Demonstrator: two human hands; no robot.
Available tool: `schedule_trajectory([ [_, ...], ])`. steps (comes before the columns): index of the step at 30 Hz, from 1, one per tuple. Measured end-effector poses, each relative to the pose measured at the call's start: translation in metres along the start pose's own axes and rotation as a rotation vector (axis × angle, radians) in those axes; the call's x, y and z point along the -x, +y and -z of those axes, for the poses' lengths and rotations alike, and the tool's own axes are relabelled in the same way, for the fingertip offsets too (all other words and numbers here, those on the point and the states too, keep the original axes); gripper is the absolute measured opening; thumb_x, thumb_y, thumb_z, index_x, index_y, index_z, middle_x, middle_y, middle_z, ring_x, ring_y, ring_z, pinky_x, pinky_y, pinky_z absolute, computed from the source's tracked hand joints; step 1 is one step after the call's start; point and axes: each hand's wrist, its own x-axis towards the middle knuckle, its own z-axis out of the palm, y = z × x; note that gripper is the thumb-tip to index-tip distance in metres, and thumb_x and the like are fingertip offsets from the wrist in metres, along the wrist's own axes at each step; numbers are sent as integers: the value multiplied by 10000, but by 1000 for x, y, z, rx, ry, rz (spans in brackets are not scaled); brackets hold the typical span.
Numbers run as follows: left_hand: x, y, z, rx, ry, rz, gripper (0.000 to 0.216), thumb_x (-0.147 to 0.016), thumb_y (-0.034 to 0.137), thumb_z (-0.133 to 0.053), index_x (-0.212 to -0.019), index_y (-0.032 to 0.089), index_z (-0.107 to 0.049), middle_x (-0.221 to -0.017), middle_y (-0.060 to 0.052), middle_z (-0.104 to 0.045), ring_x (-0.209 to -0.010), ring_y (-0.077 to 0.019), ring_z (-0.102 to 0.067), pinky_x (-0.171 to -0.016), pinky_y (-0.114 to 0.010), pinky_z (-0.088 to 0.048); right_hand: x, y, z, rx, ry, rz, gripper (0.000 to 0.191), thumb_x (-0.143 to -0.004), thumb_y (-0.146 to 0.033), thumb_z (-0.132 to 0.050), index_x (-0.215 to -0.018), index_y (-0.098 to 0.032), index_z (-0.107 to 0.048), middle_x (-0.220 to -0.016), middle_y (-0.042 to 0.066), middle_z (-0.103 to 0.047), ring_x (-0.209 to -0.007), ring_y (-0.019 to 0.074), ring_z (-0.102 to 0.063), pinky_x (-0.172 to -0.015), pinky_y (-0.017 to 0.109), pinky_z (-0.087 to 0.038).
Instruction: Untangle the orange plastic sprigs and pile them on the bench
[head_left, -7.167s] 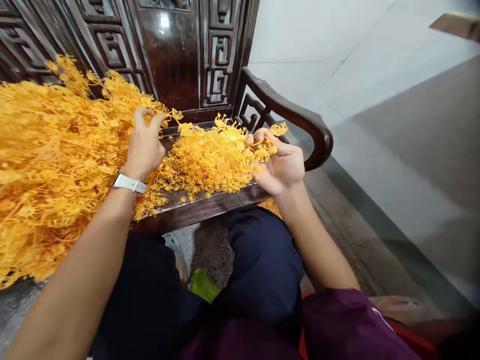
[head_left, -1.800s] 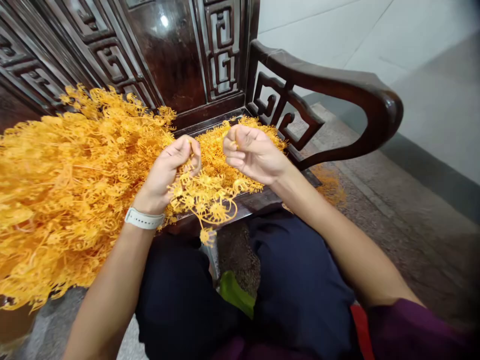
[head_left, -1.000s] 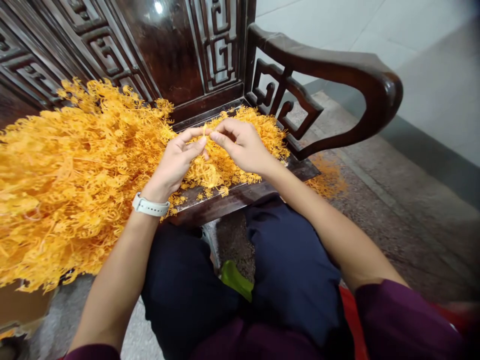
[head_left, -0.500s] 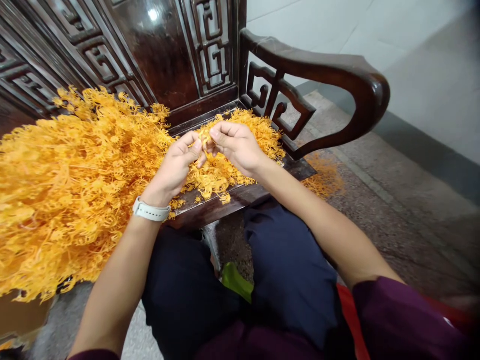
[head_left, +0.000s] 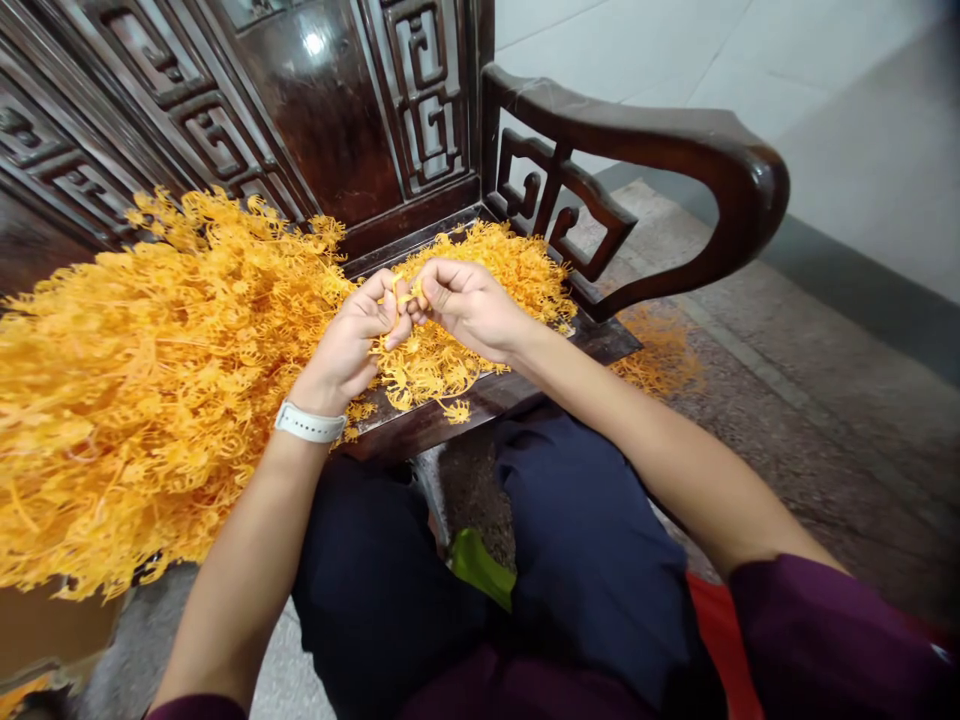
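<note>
Drawn in closer than in the earlier view, the left hand (head_left: 341, 345) and right hand (head_left: 469, 310) now meet just left of centre. A dark carved wooden settee (head_left: 660, 130) fills the top of the view, its armrest curving round at 2 o'clock. Across its seat and spilling past it at 9 o'clock lies a great heap of orange-yellow sprigs (head_left: 165, 350), with a smaller loose pile (head_left: 487, 265) on the seat behind the hands and a scatter of fallen sprigs (head_left: 660, 360) on the speckled stone floor (head_left: 787, 450) at 3 o'clock. Dark trousers (head_left: 585, 530) cover the knees at 6 o'clock, below the seat edge. The hands are narrowly closed, thumbs and fingertips pinching a thin sprig strand (head_left: 401, 293) between them; a white watch band (head_left: 306, 422) circles the left wrist. The sprigs look very light, springy and prone to snagging one another, so a single stem, gripped low near its fork, seems the surest hold, since the fine tips could tear.
</note>
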Motion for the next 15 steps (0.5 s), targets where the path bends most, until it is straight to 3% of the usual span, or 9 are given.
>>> schedule_trajectory([
  [4,-2,-3,0,18,29,-42,176,-795,159,-746,-803,205,-576,-653,51,-508,-523,-74,-413,-717,-257,-493,-1,5,2,-82,2,44,496,-802,-557,-897,-779,-177,-579,-783,-13,-622,-734,89,-605,-739,237,-540],
  [10,-4,-10,9,-232,85,-249,357,-910,451,-796,-771,194,-591,-674,30,-522,-510,-83,-456,-541,-250,-391,1,0,2,5,-4,-41,479,-841,-601,-843,-862,-179,-618,-848,19,-698,-787,111,-678,-759,249,-569],
  [15,-1,-10,14,-365,125,-270,408,-939,547,-746,-779,211,-580,-606,29,-535,-518,-114,-473,-558,-270,-402,4,-9,-3,119,-30,-31,478,-832,-580,-858,-937,-176,-625,-868,22,-717,-808,122,-690,-760,266,-577],
])
